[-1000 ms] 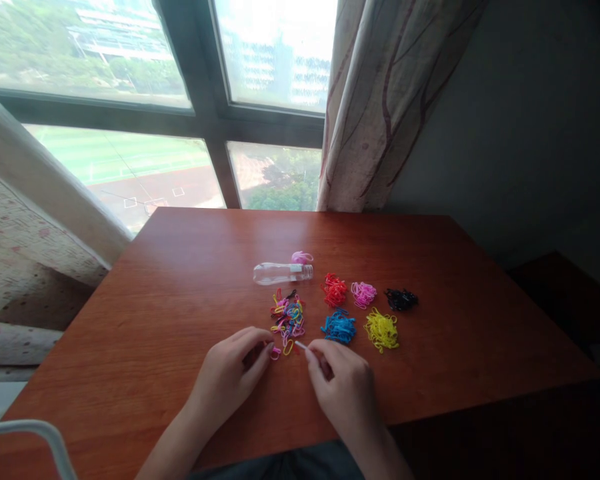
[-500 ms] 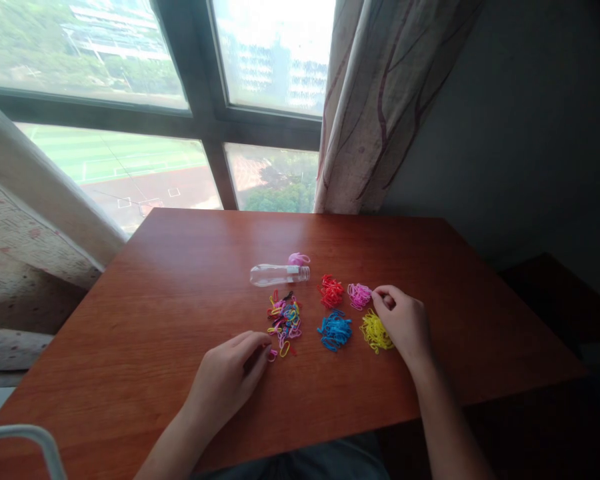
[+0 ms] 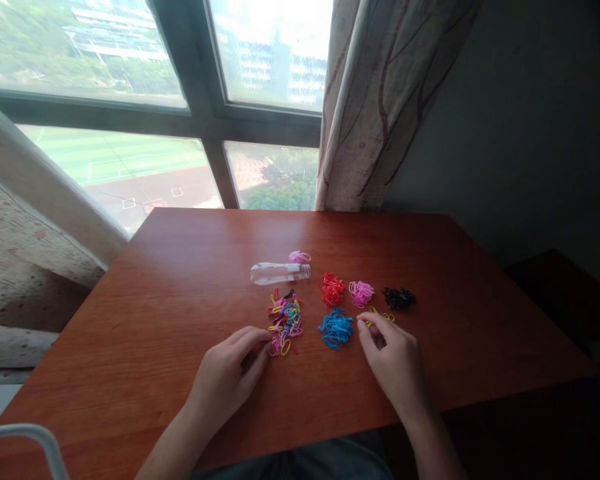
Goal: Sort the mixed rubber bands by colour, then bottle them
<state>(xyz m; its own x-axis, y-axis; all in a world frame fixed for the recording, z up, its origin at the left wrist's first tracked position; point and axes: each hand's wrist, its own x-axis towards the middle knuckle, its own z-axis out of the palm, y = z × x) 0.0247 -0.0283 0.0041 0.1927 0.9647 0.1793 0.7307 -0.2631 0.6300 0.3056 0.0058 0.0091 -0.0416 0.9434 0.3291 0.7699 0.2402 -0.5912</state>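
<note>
A mixed pile of small coloured rubber bands (image 3: 285, 318) lies on the wooden table (image 3: 180, 300). To its right sit sorted piles: red (image 3: 333, 289), pink (image 3: 361, 293), black (image 3: 399, 297) and blue (image 3: 337, 328). My right hand (image 3: 391, 360) covers most of the yellow pile (image 3: 383, 315), fingers curled above it; what they hold is hidden. My left hand (image 3: 229, 377) rests on the table, fingertips pinched at a pink band (image 3: 274, 347) on the near edge of the mixed pile.
A clear plastic bottle (image 3: 279, 273) lies on its side behind the mixed pile, with its pink cap (image 3: 299, 257) beside it. A window and a curtain (image 3: 380, 100) stand behind the table. A white chair rail (image 3: 30, 440) shows at the lower left.
My right hand went from beside the mixed pile out to the pink pile, then drew back over the yellow pile. My left hand stayed at the mixed pile's near edge.
</note>
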